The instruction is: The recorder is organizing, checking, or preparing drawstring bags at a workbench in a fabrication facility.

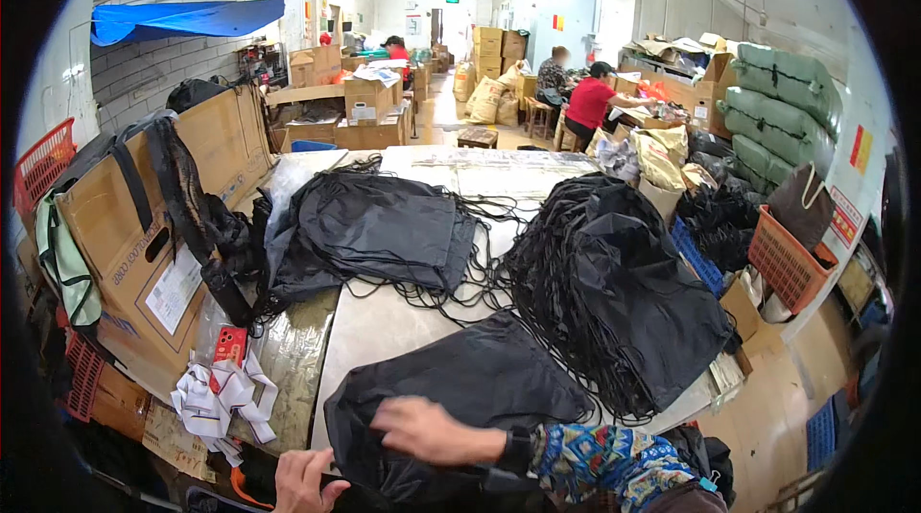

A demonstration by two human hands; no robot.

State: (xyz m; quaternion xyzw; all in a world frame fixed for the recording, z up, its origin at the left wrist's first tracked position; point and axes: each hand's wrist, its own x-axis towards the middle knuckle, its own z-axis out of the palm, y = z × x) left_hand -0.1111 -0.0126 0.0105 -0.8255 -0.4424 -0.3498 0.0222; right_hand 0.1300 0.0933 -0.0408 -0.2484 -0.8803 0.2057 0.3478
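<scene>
Smoothing seems to be the step in hand: right hand lies over a black drawstring bag, motion-blurred, fingers loosely extended, closed round nothing that shows. Left hand sits at the bag's near left edge, thumb spread from fingers; cannot tell whether it pinches cloth. The 2 hands are apart.

Bag's place: near side of the pale worktable, close to the wearer, near edge partly under the right forearm. A heap of black drawstring bags lies to the right, cords spilling around it; a flatter stack of black bags lies farther off, to the left.

On doing it well (my judgement): left hand best anchors the near left edge while the right palm sweeps outward, flat and light, since thin slippery cloth would bunch under curled fingers. Loose cords want clearing from beneath the panel first; trapped ones would leave ridges and could drag the neighbouring heap.

Direction: long axis runs roughly left to right, right end angled slightly away. Corded end appears to point right, toward the heap, though cords overlap there and ownership is unclear. Opposite end faces left, creased and slightly lifted. Bag lies flat, not upright.
</scene>
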